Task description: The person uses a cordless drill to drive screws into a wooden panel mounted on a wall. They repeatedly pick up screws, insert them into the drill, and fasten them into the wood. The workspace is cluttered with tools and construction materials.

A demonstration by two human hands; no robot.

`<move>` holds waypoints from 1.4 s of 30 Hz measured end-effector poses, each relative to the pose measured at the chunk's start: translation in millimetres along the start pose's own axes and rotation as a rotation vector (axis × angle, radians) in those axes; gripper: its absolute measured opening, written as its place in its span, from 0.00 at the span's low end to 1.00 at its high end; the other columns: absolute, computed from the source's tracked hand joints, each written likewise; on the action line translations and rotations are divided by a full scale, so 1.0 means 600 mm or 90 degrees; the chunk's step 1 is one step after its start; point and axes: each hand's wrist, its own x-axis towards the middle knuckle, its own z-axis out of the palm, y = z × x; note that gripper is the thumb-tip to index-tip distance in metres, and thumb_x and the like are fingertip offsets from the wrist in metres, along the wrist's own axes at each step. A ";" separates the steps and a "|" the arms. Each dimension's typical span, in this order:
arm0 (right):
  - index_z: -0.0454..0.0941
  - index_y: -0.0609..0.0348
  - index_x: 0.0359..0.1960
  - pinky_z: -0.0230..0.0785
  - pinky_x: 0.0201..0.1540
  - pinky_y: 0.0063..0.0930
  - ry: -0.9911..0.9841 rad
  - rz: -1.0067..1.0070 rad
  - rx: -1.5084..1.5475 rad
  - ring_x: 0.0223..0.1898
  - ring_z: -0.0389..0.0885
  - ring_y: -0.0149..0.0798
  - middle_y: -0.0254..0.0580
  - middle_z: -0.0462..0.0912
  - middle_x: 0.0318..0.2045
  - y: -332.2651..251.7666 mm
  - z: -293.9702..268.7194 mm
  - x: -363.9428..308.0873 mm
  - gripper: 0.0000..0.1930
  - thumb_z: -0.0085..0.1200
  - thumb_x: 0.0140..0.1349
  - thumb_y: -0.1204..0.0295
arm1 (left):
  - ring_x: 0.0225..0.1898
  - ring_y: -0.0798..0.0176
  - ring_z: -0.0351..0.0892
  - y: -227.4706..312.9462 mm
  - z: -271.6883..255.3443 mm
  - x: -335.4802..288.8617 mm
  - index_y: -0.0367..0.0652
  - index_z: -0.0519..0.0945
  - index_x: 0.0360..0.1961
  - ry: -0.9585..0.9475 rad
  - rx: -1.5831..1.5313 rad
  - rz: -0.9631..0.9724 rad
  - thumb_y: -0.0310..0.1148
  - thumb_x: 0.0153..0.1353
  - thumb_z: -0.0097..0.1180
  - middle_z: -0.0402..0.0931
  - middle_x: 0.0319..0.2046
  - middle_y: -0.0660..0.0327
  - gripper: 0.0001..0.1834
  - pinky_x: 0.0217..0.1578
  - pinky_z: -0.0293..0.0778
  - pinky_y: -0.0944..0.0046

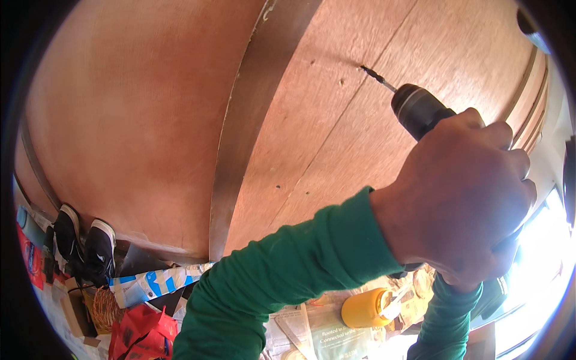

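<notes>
Head view: one left hand (459, 192) clenched over one drill (420, 109), right hand hidden, two shoes (84, 243).

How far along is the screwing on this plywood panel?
Done: small marks that may be sunk screws dot the plywood panel. In hand: both hands grip the drill, the left hand on top, its bit against the pencil line. How many remain cannot be told.

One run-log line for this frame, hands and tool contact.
left hand: wrapped over drill | right hand: hidden | bit: tip against plywood panel | below: shoes, yellow container
</notes>
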 end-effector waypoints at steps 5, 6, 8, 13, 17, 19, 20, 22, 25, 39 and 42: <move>0.64 0.69 0.58 0.71 0.53 0.37 -0.027 -0.005 -0.068 0.51 0.74 0.39 0.49 0.74 0.50 -0.013 -0.013 0.006 0.27 0.60 0.58 0.74 | 0.22 0.58 0.74 0.007 0.010 -0.005 0.48 0.78 0.13 0.055 -0.018 0.013 0.43 0.27 0.57 0.71 0.15 0.63 0.12 0.25 0.67 0.55; 0.64 0.69 0.58 0.71 0.53 0.37 -0.033 -0.006 -0.094 0.51 0.74 0.39 0.49 0.74 0.50 -0.014 -0.019 0.008 0.27 0.60 0.58 0.74 | 0.22 0.58 0.74 0.008 0.013 -0.004 0.49 0.78 0.13 0.062 -0.027 0.014 0.44 0.27 0.58 0.72 0.15 0.63 0.12 0.25 0.67 0.55; 0.65 0.69 0.58 0.71 0.53 0.37 -0.057 -0.031 -0.061 0.51 0.74 0.39 0.49 0.74 0.50 0.017 0.017 0.027 0.27 0.60 0.59 0.73 | 0.23 0.57 0.75 -0.015 -0.009 0.000 0.50 0.78 0.14 -0.028 0.017 0.014 0.45 0.26 0.58 0.72 0.16 0.63 0.12 0.25 0.68 0.54; 0.65 0.70 0.57 0.71 0.52 0.37 -0.120 -0.063 -0.235 0.50 0.75 0.39 0.50 0.74 0.50 -0.012 0.008 0.056 0.26 0.59 0.59 0.73 | 0.27 0.56 0.78 -0.037 -0.020 0.012 0.50 0.82 0.22 0.004 0.058 0.060 0.42 0.40 0.63 0.78 0.20 0.63 0.10 0.30 0.75 0.58; 0.66 0.69 0.59 0.73 0.50 0.35 -0.001 -0.189 -0.089 0.51 0.75 0.39 0.49 0.75 0.51 -0.047 0.003 -0.025 0.28 0.59 0.61 0.68 | 0.45 0.54 0.77 0.080 -0.025 0.009 0.51 0.84 0.34 -0.019 0.248 0.050 0.45 0.45 0.63 0.80 0.39 0.60 0.15 0.49 0.73 0.53; 0.63 0.58 0.65 0.68 0.60 0.37 -0.110 -0.022 0.169 0.59 0.73 0.46 0.49 0.70 0.61 -0.112 -0.080 -0.110 0.31 0.59 0.61 0.66 | 0.53 0.52 0.74 0.196 0.004 -0.001 0.50 0.82 0.41 -0.015 0.177 0.004 0.47 0.48 0.63 0.77 0.48 0.57 0.20 0.58 0.67 0.47; 0.64 0.59 0.64 0.69 0.59 0.38 -0.134 -0.001 0.216 0.58 0.73 0.46 0.50 0.71 0.60 -0.102 -0.060 -0.119 0.29 0.58 0.61 0.67 | 0.56 0.51 0.72 0.238 -0.011 -0.021 0.49 0.81 0.44 -0.088 0.217 0.007 0.48 0.50 0.62 0.75 0.51 0.55 0.22 0.62 0.65 0.44; 0.66 0.60 0.62 0.69 0.58 0.38 -0.163 0.069 0.133 0.57 0.74 0.45 0.50 0.73 0.58 -0.155 -0.118 -0.130 0.26 0.55 0.63 0.68 | 0.58 0.52 0.71 0.305 0.006 -0.034 0.49 0.79 0.48 -0.151 0.135 0.015 0.47 0.54 0.60 0.71 0.56 0.55 0.22 0.64 0.61 0.41; 0.69 0.65 0.55 0.73 0.46 0.37 -0.118 0.142 0.347 0.43 0.77 0.43 0.51 0.77 0.43 -0.151 -0.112 -0.154 0.21 0.53 0.59 0.72 | 0.52 0.57 0.74 0.380 0.008 -0.071 0.56 0.84 0.45 -0.170 0.150 -0.030 0.42 0.55 0.62 0.76 0.49 0.60 0.15 0.60 0.68 0.48; 0.71 0.67 0.49 0.72 0.25 0.30 -0.204 0.475 0.696 0.20 0.74 0.36 0.43 0.74 0.23 -0.138 -0.153 -0.228 0.21 0.55 0.53 0.71 | 0.36 0.57 0.77 0.491 -0.076 -0.169 0.42 0.83 0.34 -0.222 0.194 -0.363 0.32 0.51 0.64 0.78 0.35 0.55 0.09 0.37 0.75 0.60; 0.72 0.67 0.48 0.70 0.26 0.26 -0.151 0.369 0.563 0.21 0.74 0.34 0.42 0.75 0.24 -0.164 -0.136 -0.224 0.19 0.54 0.55 0.72 | 0.38 0.57 0.77 0.500 -0.072 -0.133 0.45 0.84 0.37 -0.266 0.202 -0.304 0.34 0.50 0.67 0.78 0.39 0.58 0.12 0.39 0.75 0.60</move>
